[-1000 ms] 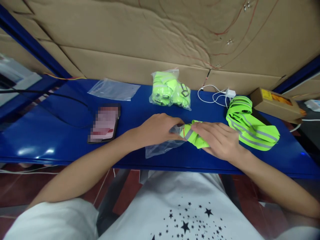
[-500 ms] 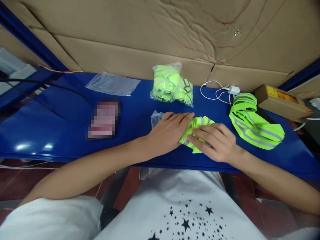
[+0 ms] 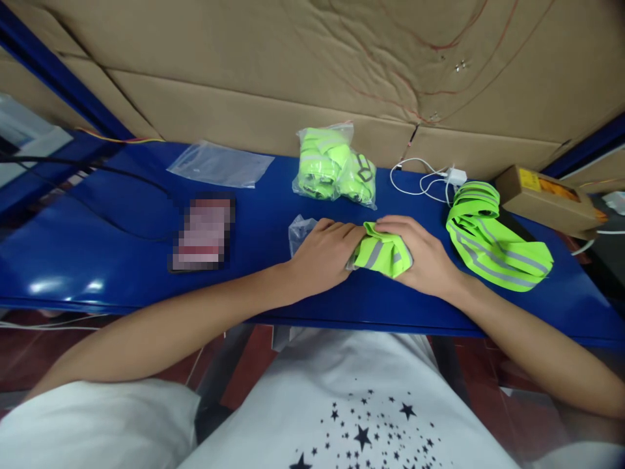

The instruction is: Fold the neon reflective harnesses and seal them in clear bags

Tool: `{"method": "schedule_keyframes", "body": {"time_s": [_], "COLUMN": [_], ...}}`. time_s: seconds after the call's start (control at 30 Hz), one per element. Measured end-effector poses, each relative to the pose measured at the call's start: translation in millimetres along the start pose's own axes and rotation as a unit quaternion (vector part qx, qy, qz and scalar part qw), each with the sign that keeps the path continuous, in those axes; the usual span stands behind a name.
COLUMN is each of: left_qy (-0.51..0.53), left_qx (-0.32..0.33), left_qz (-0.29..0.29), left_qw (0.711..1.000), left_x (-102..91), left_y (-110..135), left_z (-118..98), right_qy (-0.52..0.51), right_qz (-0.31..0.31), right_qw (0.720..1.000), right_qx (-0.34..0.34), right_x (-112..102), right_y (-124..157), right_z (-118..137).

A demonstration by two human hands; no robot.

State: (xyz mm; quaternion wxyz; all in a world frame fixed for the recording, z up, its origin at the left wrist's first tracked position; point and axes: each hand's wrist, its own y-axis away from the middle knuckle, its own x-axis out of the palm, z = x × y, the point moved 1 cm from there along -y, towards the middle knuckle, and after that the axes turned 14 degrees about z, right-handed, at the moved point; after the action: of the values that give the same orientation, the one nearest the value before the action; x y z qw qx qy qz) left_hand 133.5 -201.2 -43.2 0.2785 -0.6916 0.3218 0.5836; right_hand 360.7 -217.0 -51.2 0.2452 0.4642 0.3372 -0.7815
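Note:
My left hand (image 3: 326, 253) is closed on a clear plastic bag (image 3: 299, 233), part of which sticks out past its far left side. Between both hands, near the front edge of the table, is a folded bundle of lime-yellow reflective strap (image 3: 383, 254) with grey stripes. My right hand (image 3: 424, 253) wraps round the right side of this bundle, its fingertips hidden behind. The bundle's left end meets the left hand and the bag edge; how far it sits inside the bag is hidden.
Bagged lime-yellow straps (image 3: 325, 163) stand at the back. A loose reflective strap (image 3: 502, 244) and a cardboard box (image 3: 541, 202) are on the right, near a white charger with cable (image 3: 456, 176). Leftward lie a flat plastic bag (image 3: 219, 164) and a phone (image 3: 202, 233).
My right hand has gone from having its fingers over the top of the bundle to gripping its right side. The bundle looks more compact. My left hand has stayed nearly in place.

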Motion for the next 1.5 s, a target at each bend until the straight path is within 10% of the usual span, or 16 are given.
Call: {"method": "schedule_keyframes", "body": {"time_s": [0.37, 0.6, 1.13, 1.5], "left_qy": [-0.053, -0.041, -0.032, -0.004], "left_qx": [-0.023, 0.013, 0.026, -0.019], "left_qz": [-0.001, -0.004, -0.023, -0.011], "left_qw": [0.998, 0.999, 0.999, 1.000], "left_x": [3.6, 1.4, 1.5, -1.6], "left_y": [2, 2, -2, -2], "left_z": [2, 1, -3, -6], "right_qy": [0.156, 0.132, 0.328, 0.174], "right_qz": [0.044, 0.060, -0.014, -0.133], "right_qw": [0.982, 0.989, 0.934, 0.974], "right_qx": [-0.093, -0.041, -0.143, -0.063], "right_x": [1, 2, -3, 0], "right_y": [7, 1, -5, -29], "right_z": [6, 7, 28, 29]}}
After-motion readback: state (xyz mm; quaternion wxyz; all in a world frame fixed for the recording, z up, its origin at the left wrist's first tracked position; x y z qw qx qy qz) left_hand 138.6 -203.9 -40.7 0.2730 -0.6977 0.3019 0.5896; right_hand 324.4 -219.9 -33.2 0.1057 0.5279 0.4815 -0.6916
